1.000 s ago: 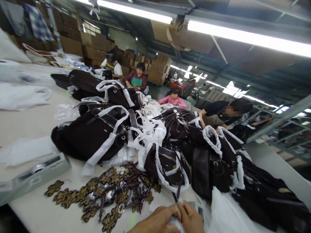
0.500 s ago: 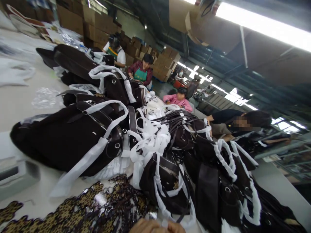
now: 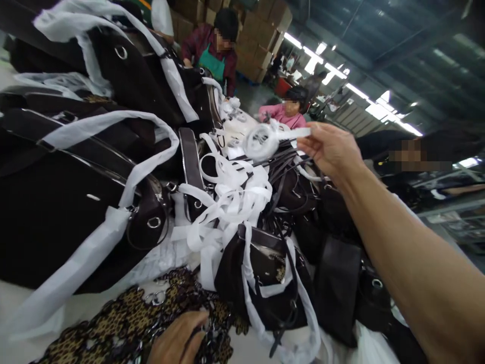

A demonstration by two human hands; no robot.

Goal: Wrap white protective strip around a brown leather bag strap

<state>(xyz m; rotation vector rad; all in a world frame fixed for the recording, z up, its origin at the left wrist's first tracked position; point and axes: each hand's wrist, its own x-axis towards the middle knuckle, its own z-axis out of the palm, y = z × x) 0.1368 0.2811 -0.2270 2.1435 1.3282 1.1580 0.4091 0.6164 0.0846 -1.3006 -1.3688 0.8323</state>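
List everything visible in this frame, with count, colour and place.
dark bags: many, dark brown, piled across the table
white wrapping strips: many, tangled over the bags
leopard-print charms: a heap, tan and black with metal rings, near edge
white-wrapped piece: one, white, pinched in right hand above the pile
cardboard boxes: stacked, brown, far back
co-workers: at least three, far side of the table
left hand: resting on the charms
right hand: raised over the bags
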